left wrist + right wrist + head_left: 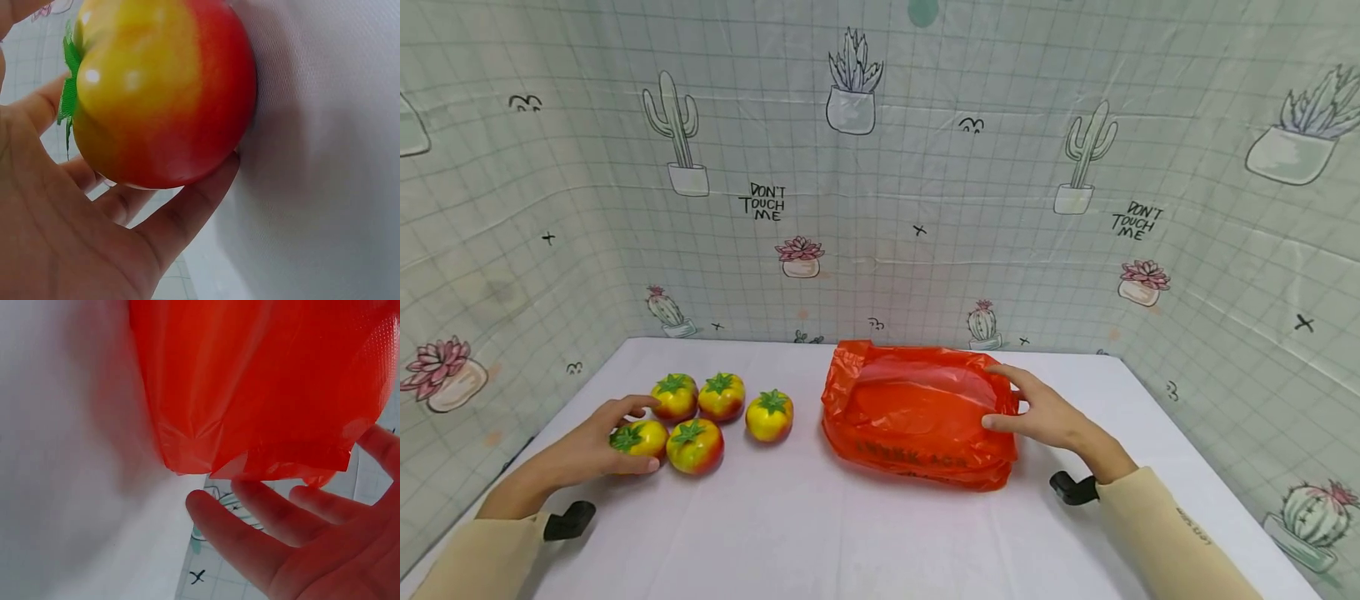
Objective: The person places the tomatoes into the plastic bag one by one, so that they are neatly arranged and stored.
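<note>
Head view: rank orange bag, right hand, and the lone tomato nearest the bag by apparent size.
1. orange bag, clearly largest.
2. right hand.
3. tomato nearest the bag, smallest.
All three lie at similar depth on the table, so the order looks safe.

Readable text I noted: "DON'T TOUCH ME", printed twice on the pale green, grid-patterned cactus backdrop sheet (925, 192); dark lettering on my crinkled orange plastic bag (917, 417) stayed illegible.

The black print on the orange bag (917, 417) is too blurred to read.
</note>
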Motion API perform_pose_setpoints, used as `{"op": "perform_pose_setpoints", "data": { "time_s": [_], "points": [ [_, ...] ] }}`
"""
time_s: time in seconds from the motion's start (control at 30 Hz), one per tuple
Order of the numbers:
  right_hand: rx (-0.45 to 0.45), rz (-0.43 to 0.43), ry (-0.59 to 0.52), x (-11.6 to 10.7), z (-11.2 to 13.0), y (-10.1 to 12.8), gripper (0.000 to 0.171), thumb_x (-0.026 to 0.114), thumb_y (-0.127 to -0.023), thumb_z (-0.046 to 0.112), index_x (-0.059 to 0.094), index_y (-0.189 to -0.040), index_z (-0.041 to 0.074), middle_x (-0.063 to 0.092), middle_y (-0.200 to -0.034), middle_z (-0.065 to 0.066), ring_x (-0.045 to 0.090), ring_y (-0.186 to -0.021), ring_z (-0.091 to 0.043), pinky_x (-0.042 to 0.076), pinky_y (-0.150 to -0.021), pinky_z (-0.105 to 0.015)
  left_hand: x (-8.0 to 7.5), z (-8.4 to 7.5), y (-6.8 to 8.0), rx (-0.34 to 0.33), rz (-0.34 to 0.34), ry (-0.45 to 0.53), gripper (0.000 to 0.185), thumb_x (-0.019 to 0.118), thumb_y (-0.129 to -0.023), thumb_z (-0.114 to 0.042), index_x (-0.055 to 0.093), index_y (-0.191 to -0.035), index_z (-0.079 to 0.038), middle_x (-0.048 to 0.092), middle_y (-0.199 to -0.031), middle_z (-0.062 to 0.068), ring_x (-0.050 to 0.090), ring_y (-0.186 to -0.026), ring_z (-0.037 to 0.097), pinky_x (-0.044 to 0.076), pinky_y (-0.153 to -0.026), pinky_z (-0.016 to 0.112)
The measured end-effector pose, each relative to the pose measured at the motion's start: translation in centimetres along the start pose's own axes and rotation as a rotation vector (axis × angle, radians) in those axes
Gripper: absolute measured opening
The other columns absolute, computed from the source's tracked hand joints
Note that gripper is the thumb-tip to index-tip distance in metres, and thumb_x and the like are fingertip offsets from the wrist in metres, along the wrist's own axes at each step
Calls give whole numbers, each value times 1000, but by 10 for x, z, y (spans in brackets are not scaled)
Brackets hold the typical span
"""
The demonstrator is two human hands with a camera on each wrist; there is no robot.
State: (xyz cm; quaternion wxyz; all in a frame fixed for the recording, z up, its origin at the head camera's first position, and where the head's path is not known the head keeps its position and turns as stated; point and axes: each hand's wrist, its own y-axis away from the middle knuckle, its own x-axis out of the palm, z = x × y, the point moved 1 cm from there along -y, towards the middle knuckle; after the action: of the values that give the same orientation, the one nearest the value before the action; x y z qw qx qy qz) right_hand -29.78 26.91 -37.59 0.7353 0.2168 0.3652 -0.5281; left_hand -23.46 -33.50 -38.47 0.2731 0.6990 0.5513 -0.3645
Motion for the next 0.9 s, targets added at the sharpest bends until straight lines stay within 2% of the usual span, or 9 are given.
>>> {"op": "perform_pose_setpoints", "data": {
  "time_s": [0.2, 0.47, 0.67, 0.9],
  "points": [
    [-7, 15, 37, 4, -2, 2, 85, 73, -75, 55, 36, -144, 21, 37, -144, -10, 37, -129, -35, 39, -97, -61, 0, -1, 0, 11, 12, 7, 81, 81, -71, -29, 39, -136, -4, 41, -125, 29, 45, -106, 40, 47, -82, 57],
    [4, 20, 30, 10, -8, 0, 84, 74, -76, 51, 36, -143, 19, 41, -140, -13, 41, -125, -35, 41, -95, -59, -1, 3, 2, 20, 19, 24, 78, 82, -69, -26, 43, -133, -4, 40, -125, 28, 43, -106, 41, 44, -83, 60],
    [-5, 12, 3, 13, -11, -1, 85, 75, -75, 49, 35, -143, 18, 39, -142, -13, 40, -126, -36, 39, -96, -60, 1, 4, 5, -34, 47, 53, 79, 83, -69, -25, 41, -132, -2, 36, -127, 29, 42, -108, 42, 42, -85, 64],
    [0, 14, 3, 13, -12, -1, 89, 76, -73, 48, 33, -145, 18, 35, -145, -14, 37, -128, -37, 39, -97, -61, 1, 3, 3, -41, 43, 58, 76, 83, -68, -24, 43, -129, -2, 36, -128, 29, 43, -107, 41, 42, -86, 64]
  ]
}}
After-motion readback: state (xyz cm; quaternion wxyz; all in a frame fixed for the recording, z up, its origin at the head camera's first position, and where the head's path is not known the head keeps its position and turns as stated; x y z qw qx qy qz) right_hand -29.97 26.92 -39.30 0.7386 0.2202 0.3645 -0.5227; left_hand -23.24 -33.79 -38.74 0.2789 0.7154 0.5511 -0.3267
